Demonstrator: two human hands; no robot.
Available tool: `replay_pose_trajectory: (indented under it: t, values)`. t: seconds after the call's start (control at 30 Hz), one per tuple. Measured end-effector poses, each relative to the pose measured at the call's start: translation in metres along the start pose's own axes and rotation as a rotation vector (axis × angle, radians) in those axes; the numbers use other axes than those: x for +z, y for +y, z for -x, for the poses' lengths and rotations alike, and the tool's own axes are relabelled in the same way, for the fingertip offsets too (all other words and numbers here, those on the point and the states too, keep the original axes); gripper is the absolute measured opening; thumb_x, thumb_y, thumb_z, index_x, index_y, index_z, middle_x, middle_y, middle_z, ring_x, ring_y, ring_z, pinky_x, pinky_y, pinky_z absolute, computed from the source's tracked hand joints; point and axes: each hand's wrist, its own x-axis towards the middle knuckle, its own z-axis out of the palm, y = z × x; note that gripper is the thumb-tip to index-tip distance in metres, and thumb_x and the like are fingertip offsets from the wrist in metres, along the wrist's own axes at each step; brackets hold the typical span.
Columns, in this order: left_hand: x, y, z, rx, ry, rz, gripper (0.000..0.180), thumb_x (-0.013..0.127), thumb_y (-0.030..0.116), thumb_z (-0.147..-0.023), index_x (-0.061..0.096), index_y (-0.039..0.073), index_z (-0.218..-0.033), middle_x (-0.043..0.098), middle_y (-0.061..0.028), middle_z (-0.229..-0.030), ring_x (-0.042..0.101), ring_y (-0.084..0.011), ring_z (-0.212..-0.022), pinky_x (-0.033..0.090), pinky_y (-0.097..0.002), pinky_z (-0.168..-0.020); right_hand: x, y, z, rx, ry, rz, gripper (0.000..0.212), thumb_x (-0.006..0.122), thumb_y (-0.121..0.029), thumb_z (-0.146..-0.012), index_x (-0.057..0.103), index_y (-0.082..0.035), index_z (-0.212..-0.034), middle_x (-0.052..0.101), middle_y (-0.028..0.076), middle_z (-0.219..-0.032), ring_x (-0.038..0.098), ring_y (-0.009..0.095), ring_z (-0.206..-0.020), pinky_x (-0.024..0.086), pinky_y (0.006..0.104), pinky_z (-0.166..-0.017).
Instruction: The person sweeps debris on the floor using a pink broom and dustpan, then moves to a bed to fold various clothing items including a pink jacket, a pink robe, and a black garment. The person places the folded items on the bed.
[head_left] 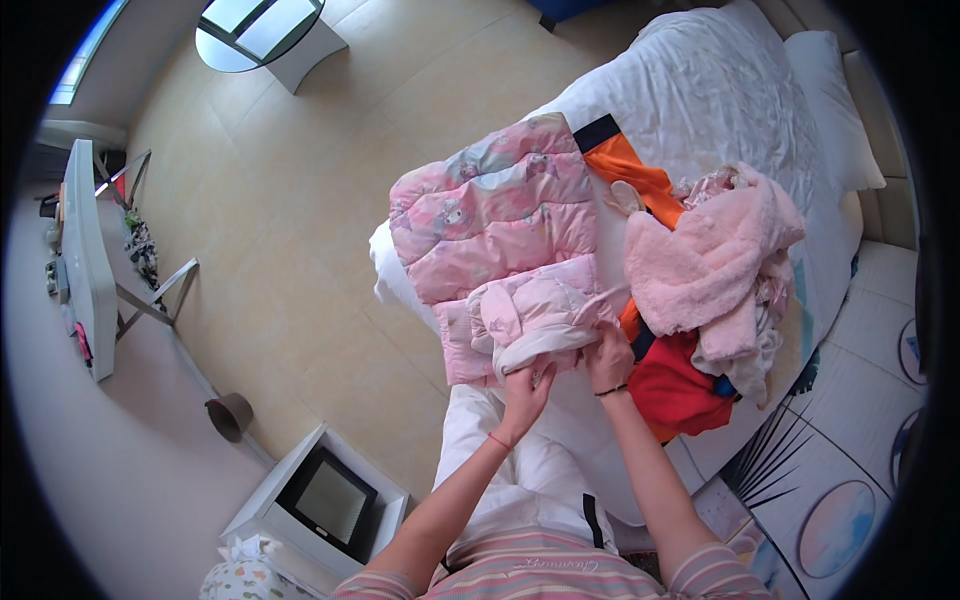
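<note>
A pink quilted puffer garment (500, 235) with printed figures lies spread over the edge of the bed in front of me. Its hood (540, 318), pale pink with ear-like flaps and a white lining, is at the end nearest me. My left hand (527, 398) is closed on the hood's near rim. At the hood's right side my right hand (608, 360) grips its edge, fingers bent around the fabric. Some fingertips are hidden in the folds. Just right of the puffer garment lies a fluffy pink garment (700, 265) on a heap of clothes.
Orange clothing with dark bands (635, 165) and a red garment (680, 390) lie on the white bed (690, 80). A white cabinet (390, 515) holding a dark-framed appliance stands at lower left. Further off are a brown bin (230, 417), a white desk (90, 260) and a round glass table (255, 30).
</note>
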Motion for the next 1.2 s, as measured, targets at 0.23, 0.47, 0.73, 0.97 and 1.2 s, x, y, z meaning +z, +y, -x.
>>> replay_pose_trajectory:
  t: [0.23, 0.47, 0.73, 0.97, 1.2]
  values:
    - [-0.016, -0.034, 0.038, 0.128, -0.074, -0.820, 0.031, 0.058, 0.011, -0.084, 0.055, -0.001, -0.113, 0.060, -0.0217, -0.090, 0.058, -0.0378, -0.083, 0.046, -0.0447, -0.072, 0.002, 0.028, -0.028, 0.269, 0.142, 0.050, 0.014, 0.064, -0.003, -0.073, 0.056, -0.004, -0.085, 0.061, 0.014, -0.078, 0.060, 0.032, -0.072, 0.047, 0.0424, -0.064]
    - [-0.008, -0.006, 0.028, 0.303, 0.155, -0.667, 0.038, 0.063, 0.008, -0.082, 0.052, -0.003, -0.116, 0.052, -0.0277, -0.107, 0.050, -0.0448, -0.098, 0.041, -0.0507, -0.084, 0.009, -0.002, 0.004, 0.381, 0.210, -0.243, 0.020, 0.065, -0.005, -0.076, 0.053, -0.005, -0.092, 0.057, 0.009, -0.080, 0.057, 0.020, -0.071, 0.045, 0.0321, -0.057]
    - [-0.039, -0.020, -0.006, 0.024, -0.028, -0.864, 0.023, 0.061, 0.014, -0.083, 0.061, 0.001, -0.101, 0.061, -0.0228, -0.097, 0.058, -0.0408, -0.091, 0.044, -0.0503, -0.081, -0.006, 0.013, -0.014, -0.271, 0.132, -0.002, 0.026, 0.061, -0.012, -0.081, 0.061, -0.011, -0.107, 0.055, 0.013, -0.113, 0.054, 0.032, -0.101, 0.047, 0.0404, -0.084]
    - [-0.042, -0.016, 0.022, 0.351, -0.076, -0.636, 0.022, 0.061, 0.009, -0.082, 0.063, 0.006, -0.104, 0.064, -0.0164, -0.094, 0.062, -0.0323, -0.086, 0.049, -0.0407, -0.074, 0.014, 0.023, -0.018, -0.304, -0.203, 0.025, 0.050, 0.062, -0.004, -0.072, 0.060, -0.014, -0.121, 0.051, 0.014, -0.126, 0.052, 0.034, -0.112, 0.046, 0.0430, -0.094]
    - [-0.102, 0.010, -0.035, 0.189, 0.599, -0.285, 0.030, 0.064, 0.011, -0.087, 0.060, 0.003, -0.116, 0.068, -0.0091, -0.091, 0.065, -0.0181, -0.076, 0.050, -0.0289, -0.065, 0.003, 0.019, -0.018, -0.234, -0.259, -0.033, 0.053, 0.067, -0.002, -0.060, 0.050, -0.008, -0.109, 0.049, 0.015, -0.128, 0.052, 0.038, -0.111, 0.047, 0.0449, -0.093]
